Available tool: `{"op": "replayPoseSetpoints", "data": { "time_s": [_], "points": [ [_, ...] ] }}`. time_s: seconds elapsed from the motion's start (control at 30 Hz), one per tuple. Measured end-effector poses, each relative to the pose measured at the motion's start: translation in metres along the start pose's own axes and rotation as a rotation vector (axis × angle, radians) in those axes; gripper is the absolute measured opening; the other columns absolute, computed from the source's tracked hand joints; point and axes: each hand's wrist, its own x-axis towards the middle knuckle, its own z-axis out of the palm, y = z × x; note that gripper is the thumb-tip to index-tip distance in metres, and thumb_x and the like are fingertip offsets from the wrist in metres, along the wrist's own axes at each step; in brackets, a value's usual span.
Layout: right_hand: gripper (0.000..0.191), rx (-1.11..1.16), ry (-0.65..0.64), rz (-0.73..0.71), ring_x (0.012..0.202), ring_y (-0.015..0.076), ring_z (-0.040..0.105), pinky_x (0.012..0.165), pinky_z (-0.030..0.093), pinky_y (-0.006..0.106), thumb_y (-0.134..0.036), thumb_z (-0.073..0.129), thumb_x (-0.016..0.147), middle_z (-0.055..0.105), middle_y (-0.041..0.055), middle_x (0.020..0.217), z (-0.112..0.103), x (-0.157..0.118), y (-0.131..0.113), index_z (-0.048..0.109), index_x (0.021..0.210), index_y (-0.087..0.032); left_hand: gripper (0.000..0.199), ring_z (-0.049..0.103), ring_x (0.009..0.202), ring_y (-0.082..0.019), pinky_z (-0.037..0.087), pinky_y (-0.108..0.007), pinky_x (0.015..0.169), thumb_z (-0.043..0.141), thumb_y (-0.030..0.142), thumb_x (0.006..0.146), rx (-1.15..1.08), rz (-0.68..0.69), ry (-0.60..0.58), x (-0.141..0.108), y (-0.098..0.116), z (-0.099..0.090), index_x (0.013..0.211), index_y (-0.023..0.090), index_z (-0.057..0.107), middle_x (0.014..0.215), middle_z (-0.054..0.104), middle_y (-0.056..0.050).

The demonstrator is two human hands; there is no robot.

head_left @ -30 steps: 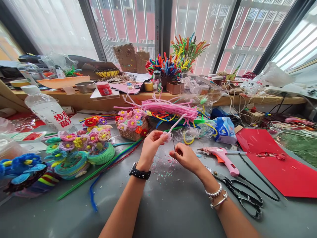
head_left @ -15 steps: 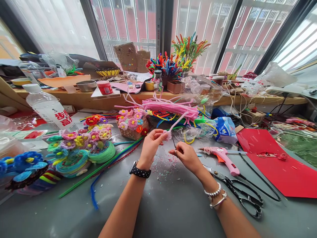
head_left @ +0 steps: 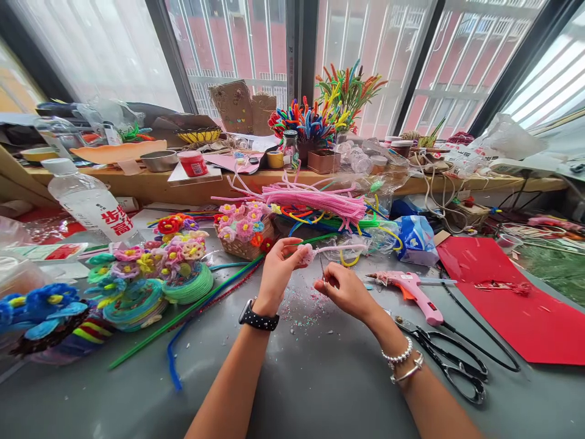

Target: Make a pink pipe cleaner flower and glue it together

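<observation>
My left hand (head_left: 284, 268) is closed in a pinch on a pink pipe cleaner (head_left: 340, 248), whose near end is a fluffy, curled clump at the fingertips. Its straight tail points right, nearly level. My right hand (head_left: 343, 288) is closed around small dark scissors (head_left: 322, 266). Their thin blades point up and reach close to the pipe cleaner, just right of the clump; whether they touch it I cannot tell. The handles are mostly hidden by my fingers. Bits of pink fluff and glitter (head_left: 308, 305) lie scattered on the table below both hands.
Behind my hands lies a pile of pink pipe cleaners (head_left: 315, 201). A flower basket (head_left: 242, 246) and green coiled pot (head_left: 188, 285) stand left. To the right are a pink glue gun (head_left: 414, 289), large black scissors (head_left: 450, 360), red sheet (head_left: 512, 305) and tissue pack (head_left: 415, 241).
The pipe cleaner's tail has swung from slanting up and right to nearly level. My right hand has shifted slightly right; my left hand has hardly moved.
</observation>
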Motion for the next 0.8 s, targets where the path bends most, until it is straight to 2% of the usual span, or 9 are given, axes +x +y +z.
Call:
{"op": "replayPoseSetpoints", "data": {
  "time_s": [0.3, 0.63, 0.8],
  "points": [
    [0.046, -0.040, -0.026, 0.054, 0.056, 0.0114, 0.041, 0.052, 0.028, 0.023, -0.064, 0.042, 0.069, 0.044, -0.0020, 0.061, 0.0028, -0.0003, -0.0002, 0.038, 0.059, -0.019, 0.036, 0.057, 0.062, -0.009, 0.048, -0.023, 0.060, 0.069, 0.028, 0.058, -0.034, -0.010, 0.001, 0.0000, 0.0013, 0.0020, 0.087, 0.013, 0.054, 0.069, 0.059, 0.000],
    [0.045, -0.171, 0.032, 0.042, 0.057, 0.0116, 0.043, 0.051, 0.029, 0.024, -0.063, 0.043, 0.070, 0.047, -0.0015, 0.063, 0.0017, -0.0018, -0.0018, 0.038, 0.059, -0.019, 0.036, 0.057, 0.061, -0.009, 0.049, -0.023, 0.060, 0.069, 0.027, 0.058, -0.017, 0.007, 0.034, 0.0019, -0.0009, 0.0006, 0.086, 0.012, 0.053, 0.069, 0.059, -0.001],
    [0.043, -0.194, 0.048, 0.039, 0.056, 0.0113, 0.042, 0.050, 0.028, 0.023, -0.060, 0.046, 0.070, 0.045, -0.0018, 0.061, 0.0034, -0.0007, 0.0002, 0.038, 0.057, -0.019, 0.037, 0.057, 0.062, -0.011, 0.048, -0.024, 0.058, 0.069, 0.030, 0.058, 0.042, 0.057, 0.034, 0.0034, -0.0040, -0.0011, 0.086, 0.013, 0.053, 0.070, 0.059, -0.001]
  ]
}}
